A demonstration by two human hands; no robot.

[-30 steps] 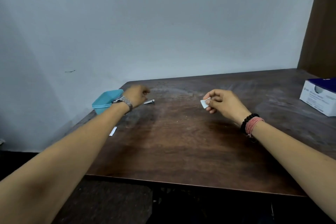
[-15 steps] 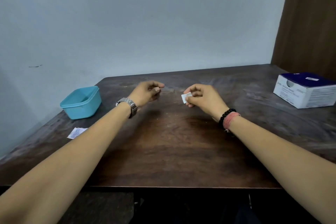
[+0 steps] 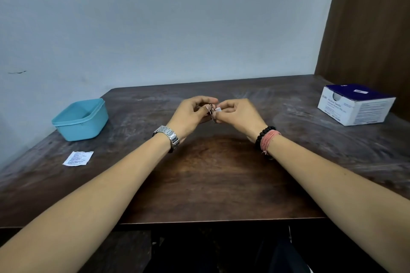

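Note:
My left hand (image 3: 192,113) and my right hand (image 3: 237,114) meet above the middle of the dark wooden table (image 3: 210,184). The left hand's curled fingers grip a small metal object (image 3: 212,115); only a thin shiny part of it shows between the hands. A small white pad (image 3: 218,109) is pinched in my right hand's fingertips and lies against the metal object. The left wrist wears a metal watch, and the right wrist wears a black bead bracelet and a pink band.
A light blue plastic tub (image 3: 81,119) stands at the table's left edge. A torn white printed wrapper (image 3: 77,158) lies in front of it. A white and blue box of alcohol swabs (image 3: 355,104) sits at the far right. A wall runs behind the table.
My left hand came in from the left, away from the tub, holding the metal object. Both hands closed together until pad and metal touch. The view turned to the right.

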